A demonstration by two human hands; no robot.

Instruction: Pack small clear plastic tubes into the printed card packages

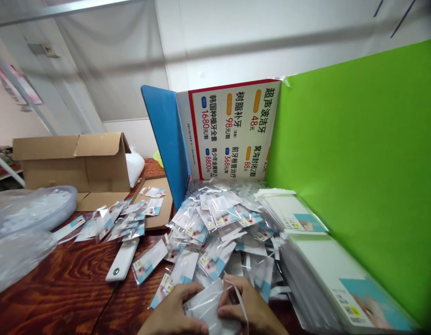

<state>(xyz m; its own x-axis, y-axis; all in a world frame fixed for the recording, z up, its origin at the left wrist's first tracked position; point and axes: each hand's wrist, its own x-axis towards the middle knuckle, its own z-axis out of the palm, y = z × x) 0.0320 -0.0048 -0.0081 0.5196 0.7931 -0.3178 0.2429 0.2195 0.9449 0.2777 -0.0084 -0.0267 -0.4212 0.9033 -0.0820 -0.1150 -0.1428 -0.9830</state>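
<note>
- Card packet (pixel 204 302), white face up in a clear sleeve: between the two hands at the near edge of the view, in front of the heap; contents under the white face cannot be made out.
- Left hand (pixel 176 311): thumb and fingers closed in on the packet's left side, seemingly to steady it.
- Right hand (pixel 252 307): thumb and fingertips drawn together on the packet's right side, by the loose clear edge; a grip that suits handling thin film.
- Heap of sleeved cards (pixel 218 218): jumbled, right ahead of the hands, likely for short reach.
- Front stack (pixel 379 298) and rear stack (pixel 302 216) of sleeved cards: to the right, aligned, printed corners facing alike, probably to keep them orderly.
- Green panel (pixel 358 139), price-list board (pixel 232 135) and blue panel (pixel 168 139): upright around the heap's right, back and left, apparently as walls against sliding.
- Flat cardboard tray (pixel 166 218): outside the blue panel, some packets on it.
- Scattered packets (pixel 131 223): overlapping, left of the heap, perhaps kept apart from it by the blue panel.
- Slim white device (pixel 122 263): on the wood-grain table (pixel 62 288), near the scattered packets; purpose unclear.
- Translucent basin (pixel 70 207): far left, its rim probably containing the small white pieces (pixel 37 211).
- Open cardboard box (pixel 55 163): behind the basin.
</note>
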